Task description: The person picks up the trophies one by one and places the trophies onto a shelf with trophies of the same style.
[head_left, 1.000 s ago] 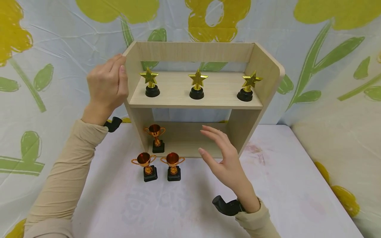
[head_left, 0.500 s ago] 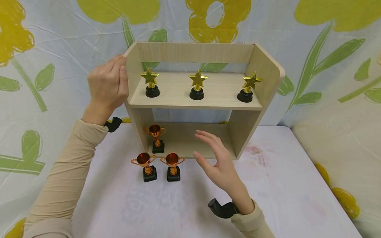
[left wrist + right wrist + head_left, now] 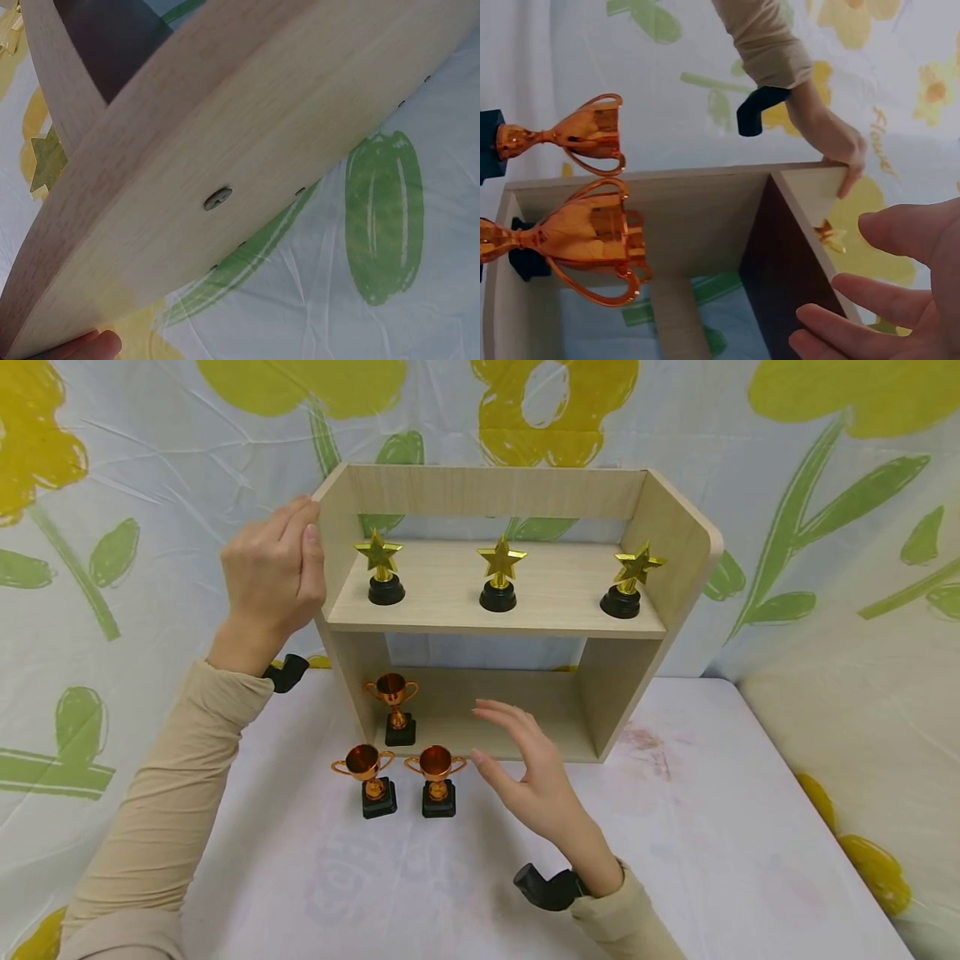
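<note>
My left hand (image 3: 272, 564) grips the upper left side panel of a two-level wooden shelf (image 3: 561, 583); fingertips (image 3: 106, 346) show against that panel in the left wrist view. My right hand (image 3: 528, 777) is in the air before the lower level, fingers spread and holding nothing. Nearest to it is a copper-coloured trophy cup (image 3: 437, 768) on a black base, upright on the table. Beside that stands a second trophy cup (image 3: 366, 767), slightly turned. A third trophy cup (image 3: 393, 693) stands inside the lower level at the left.
On the upper level stand three gold star trophies: left star trophy (image 3: 381, 560), middle star trophy (image 3: 500, 564) and right star trophy (image 3: 632, 577). A white cloth covers the table (image 3: 735, 827). Behind the shelf hangs a flower-printed cloth (image 3: 187, 460).
My right hand has moved left and slightly down, closer to the right-hand trophy cup on the table. The left hand stays on the shelf, and the trophies stay put.
</note>
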`<action>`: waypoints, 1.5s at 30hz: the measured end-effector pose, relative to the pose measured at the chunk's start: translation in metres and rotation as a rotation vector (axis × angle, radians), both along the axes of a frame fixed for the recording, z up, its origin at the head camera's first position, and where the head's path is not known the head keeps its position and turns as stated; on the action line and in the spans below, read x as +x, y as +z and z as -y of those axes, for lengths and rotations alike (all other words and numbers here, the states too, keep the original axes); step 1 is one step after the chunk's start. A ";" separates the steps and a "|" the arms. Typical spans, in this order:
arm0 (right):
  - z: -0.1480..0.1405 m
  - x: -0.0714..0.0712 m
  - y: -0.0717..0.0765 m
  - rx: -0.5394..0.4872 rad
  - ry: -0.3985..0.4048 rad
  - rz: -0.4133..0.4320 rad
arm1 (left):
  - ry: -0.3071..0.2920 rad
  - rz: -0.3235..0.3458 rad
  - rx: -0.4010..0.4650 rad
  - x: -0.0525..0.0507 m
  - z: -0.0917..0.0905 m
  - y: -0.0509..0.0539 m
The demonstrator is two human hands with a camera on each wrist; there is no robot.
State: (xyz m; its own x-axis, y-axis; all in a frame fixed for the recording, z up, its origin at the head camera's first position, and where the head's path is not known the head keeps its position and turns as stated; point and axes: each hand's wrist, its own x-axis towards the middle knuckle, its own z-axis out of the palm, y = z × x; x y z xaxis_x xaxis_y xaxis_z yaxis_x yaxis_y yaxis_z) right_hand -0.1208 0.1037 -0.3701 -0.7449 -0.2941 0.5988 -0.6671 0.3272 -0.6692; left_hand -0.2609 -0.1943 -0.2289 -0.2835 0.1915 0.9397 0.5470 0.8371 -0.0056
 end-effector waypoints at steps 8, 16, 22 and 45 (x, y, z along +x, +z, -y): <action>0.007 -0.007 -0.009 -0.022 0.026 0.005 | 0.006 0.006 0.006 0.001 0.000 0.000; 0.013 -0.011 -0.020 -0.013 0.037 0.032 | 0.006 0.001 0.016 0.001 0.001 0.000; 0.018 -0.014 -0.029 0.019 0.033 0.075 | 0.000 -0.002 0.010 0.000 0.000 0.000; 0.034 -0.023 -0.064 0.054 0.054 0.258 | 0.001 0.007 0.007 0.001 -0.002 0.000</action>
